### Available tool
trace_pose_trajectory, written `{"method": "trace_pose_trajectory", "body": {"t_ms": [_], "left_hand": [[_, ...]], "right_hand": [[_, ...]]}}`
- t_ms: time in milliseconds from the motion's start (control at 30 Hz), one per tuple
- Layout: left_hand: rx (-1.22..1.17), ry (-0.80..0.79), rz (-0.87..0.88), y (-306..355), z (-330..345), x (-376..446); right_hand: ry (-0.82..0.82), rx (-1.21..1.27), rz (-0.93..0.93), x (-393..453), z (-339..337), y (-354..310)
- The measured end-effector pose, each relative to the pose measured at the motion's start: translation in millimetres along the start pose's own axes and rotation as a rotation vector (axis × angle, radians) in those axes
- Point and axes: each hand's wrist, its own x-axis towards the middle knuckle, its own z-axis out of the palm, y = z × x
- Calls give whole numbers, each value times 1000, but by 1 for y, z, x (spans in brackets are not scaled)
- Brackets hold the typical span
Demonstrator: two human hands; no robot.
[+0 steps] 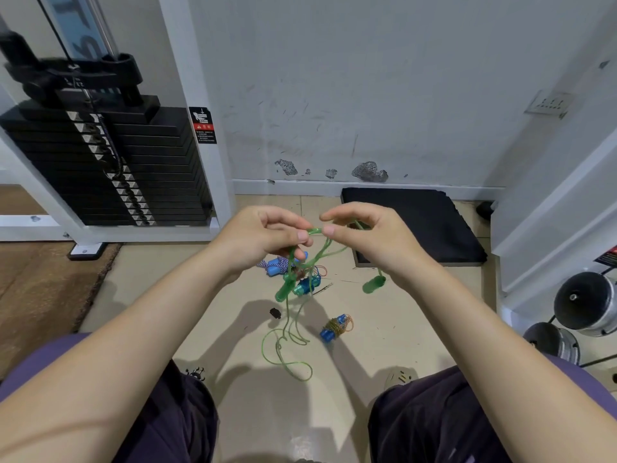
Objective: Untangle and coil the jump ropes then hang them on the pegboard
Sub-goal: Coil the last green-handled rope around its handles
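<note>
A translucent green jump rope (287, 342) hangs from both my hands, its loops trailing onto the beige floor. My left hand (263, 233) and my right hand (370, 232) each pinch the cord, with a short stretch between my thumbs. One green handle (283, 290) dangles under my left hand and the other green handle (374, 284) hangs under my right wrist. On the floor lie a blue-handled rope bundle (335, 327), a blue and white braided rope (278, 264) and another blue-handled rope (305, 285). No pegboard is in view.
A black weight stack (110, 162) in a white frame stands at the left. A black mat (414, 225) lies by the scuffed wall. Dumbbells (584, 305) rest at the right. A small dark scrap (275, 313) lies on the floor. My knees frame the bottom.
</note>
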Motion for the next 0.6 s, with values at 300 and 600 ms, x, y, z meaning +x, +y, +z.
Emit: {"method": "trace_pose_trajectory", "body": {"t_ms": [300, 600], "left_hand": [[129, -7, -30, -1, -6, 2], [221, 41, -12, 0, -8, 3]], "right_hand": [[154, 87, 42, 1, -3, -3], [15, 314, 199, 4, -19, -3]]}}
